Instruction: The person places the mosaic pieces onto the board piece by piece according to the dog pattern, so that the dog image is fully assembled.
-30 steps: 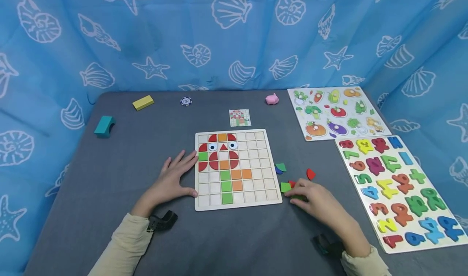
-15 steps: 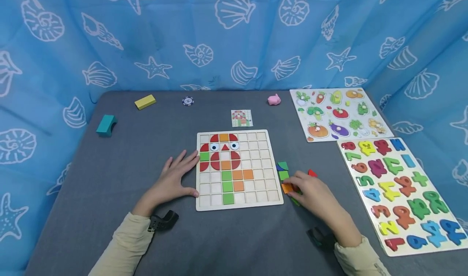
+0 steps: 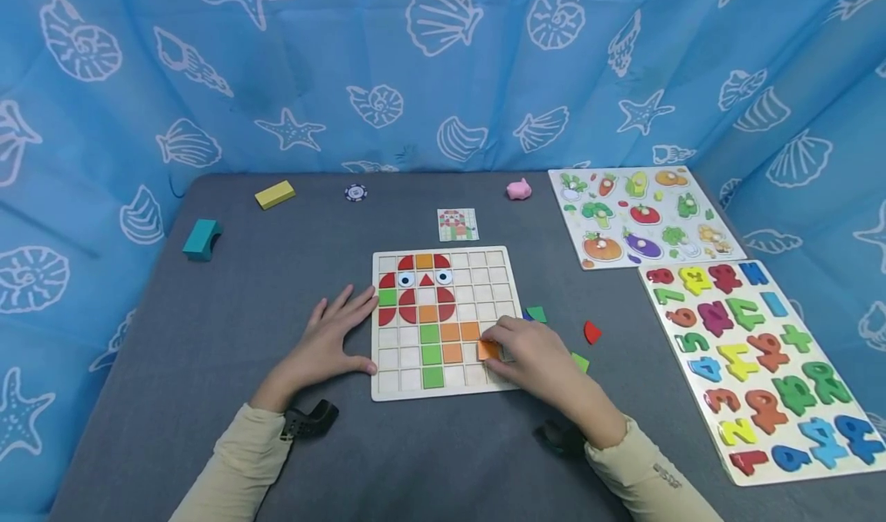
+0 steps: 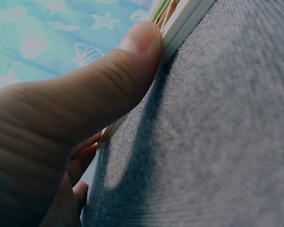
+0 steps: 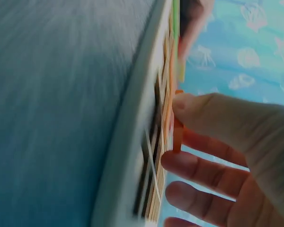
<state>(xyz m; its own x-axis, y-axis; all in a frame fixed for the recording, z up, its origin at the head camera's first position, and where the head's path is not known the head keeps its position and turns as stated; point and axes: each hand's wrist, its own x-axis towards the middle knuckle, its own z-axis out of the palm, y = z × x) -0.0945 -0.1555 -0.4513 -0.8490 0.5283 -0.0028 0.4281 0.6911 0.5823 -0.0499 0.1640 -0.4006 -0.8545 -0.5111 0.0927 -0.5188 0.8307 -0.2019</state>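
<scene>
A wooden grid board lies on the grey table, with red, orange and green tiles and two eye pieces set in its squares. My left hand rests at the board's left edge, fingers spread, thumb and fingertips touching the rim; in the left wrist view the thumb lies against that edge. Over the board's lower right part, my right hand pinches an orange square tile between thumb and fingers. The right wrist view shows this orange tile held just above the grid.
Loose pieces lie right of the board: a green one, a red one and a green one partly hidden. A pattern card sits behind the board. Vegetable and number puzzle boards stand at right.
My right hand has picked up an orange tile from the loose pieces and carried it left over the board. The left hand stays at the board's edge.
</scene>
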